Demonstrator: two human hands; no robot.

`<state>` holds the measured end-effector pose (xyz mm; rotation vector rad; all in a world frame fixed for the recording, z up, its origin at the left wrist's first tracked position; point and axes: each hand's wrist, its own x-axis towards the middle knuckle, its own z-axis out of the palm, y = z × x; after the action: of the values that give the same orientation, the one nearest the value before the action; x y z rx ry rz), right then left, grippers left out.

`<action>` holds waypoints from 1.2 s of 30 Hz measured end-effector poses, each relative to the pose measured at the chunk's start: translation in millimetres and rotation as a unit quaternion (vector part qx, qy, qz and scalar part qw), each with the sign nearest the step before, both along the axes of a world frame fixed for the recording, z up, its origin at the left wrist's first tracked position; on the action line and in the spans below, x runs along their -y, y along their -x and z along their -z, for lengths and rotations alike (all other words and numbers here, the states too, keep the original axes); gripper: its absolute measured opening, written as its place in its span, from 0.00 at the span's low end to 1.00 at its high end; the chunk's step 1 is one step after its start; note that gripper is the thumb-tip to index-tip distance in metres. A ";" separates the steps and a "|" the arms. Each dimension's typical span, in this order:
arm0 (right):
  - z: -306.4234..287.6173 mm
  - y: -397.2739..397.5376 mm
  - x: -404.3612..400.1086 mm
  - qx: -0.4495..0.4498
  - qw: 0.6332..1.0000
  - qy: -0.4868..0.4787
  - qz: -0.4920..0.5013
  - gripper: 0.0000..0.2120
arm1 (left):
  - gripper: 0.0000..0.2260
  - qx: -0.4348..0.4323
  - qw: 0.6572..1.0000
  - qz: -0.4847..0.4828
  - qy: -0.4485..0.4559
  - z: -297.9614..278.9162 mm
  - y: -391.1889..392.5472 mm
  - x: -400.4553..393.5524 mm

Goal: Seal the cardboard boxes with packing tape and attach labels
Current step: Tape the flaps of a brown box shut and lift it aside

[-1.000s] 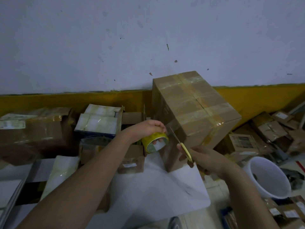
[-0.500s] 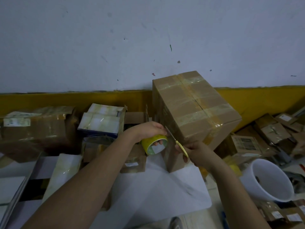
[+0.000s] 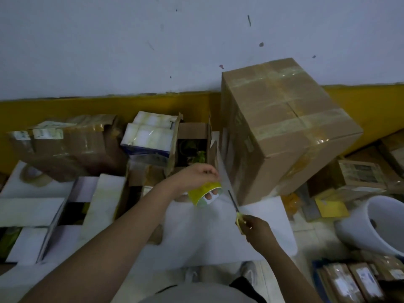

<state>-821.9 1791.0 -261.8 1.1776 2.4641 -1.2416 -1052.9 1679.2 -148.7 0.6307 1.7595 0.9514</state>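
Cardboard box [image 3: 284, 127] beyond left hand's [image 3: 196, 176] grip

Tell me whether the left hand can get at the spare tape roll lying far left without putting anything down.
Probably not. The left hand already grips the yellow tape roll, so it has no free fingers. The path to the spare tape roll looks open across the white boxes, though it lies well off to the left.

Right hand [image 3: 256, 226] pulls the scissors [image 3: 237, 212] back from the box [image 3: 284, 132] — down and away now — while the left hand [image 3: 196, 177] draws the tape roll [image 3: 205, 193] out, clear tape stretched off the box.
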 end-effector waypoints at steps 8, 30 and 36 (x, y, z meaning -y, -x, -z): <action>86.5 6.7 -10.2 0.134 0.978 -0.154 -0.045 0.08 | 0.09 0.189 0.975 -0.096 -0.068 20.2 -41.5 22.0; -53.3 75.7 40.0 -0.194 0.947 0.119 -0.229 0.07 | 0.13 0.064 0.929 -0.363 -0.012 8.6 -132.4 84.6; -26.4 58.3 77.6 -0.183 0.899 0.035 -0.395 0.10 | 0.20 0.059 0.899 -0.431 0.055 28.0 -177.3 121.0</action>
<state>-880.1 1713.5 -235.5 -0.1476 2.6462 -1.3176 -875.6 1558.1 -176.6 -0.3390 1.9771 1.4173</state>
